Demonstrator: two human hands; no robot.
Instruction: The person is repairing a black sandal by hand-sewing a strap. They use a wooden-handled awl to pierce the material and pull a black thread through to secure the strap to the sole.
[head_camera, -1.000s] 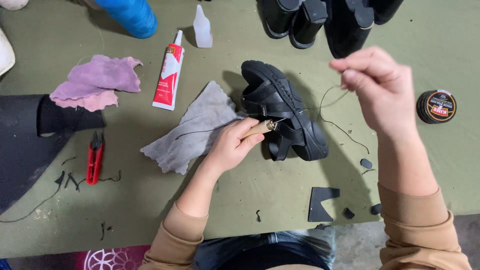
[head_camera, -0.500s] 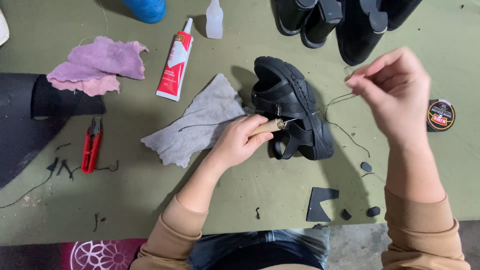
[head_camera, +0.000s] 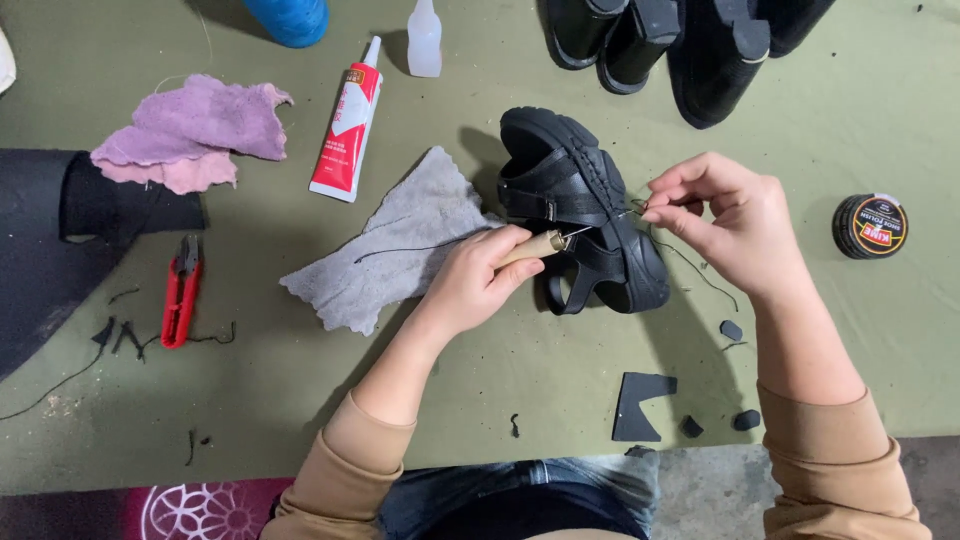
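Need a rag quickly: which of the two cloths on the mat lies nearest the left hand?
The grey cloth, right beside the left hand and the black shoe; the purple cloth lies farther off at the upper left.

The left hand (head_camera: 478, 280) hides most of the awl's wooden handle (head_camera: 532, 246); its needle tip is too thin to follow into the black sandal (head_camera: 580, 205). Blue container (head_camera: 290, 17) and dark boots (head_camera: 680, 40) are cut off at the top edge (only their lower parts show)

I see even, soft daylight on the green worktop (head_camera: 860, 110). Shadows fall up-left of the glue tube (head_camera: 346, 125) and shoe (head_camera: 585, 215), faint and diffuse. The view is sharp throughout, no glare, with slight stretching at the edges.
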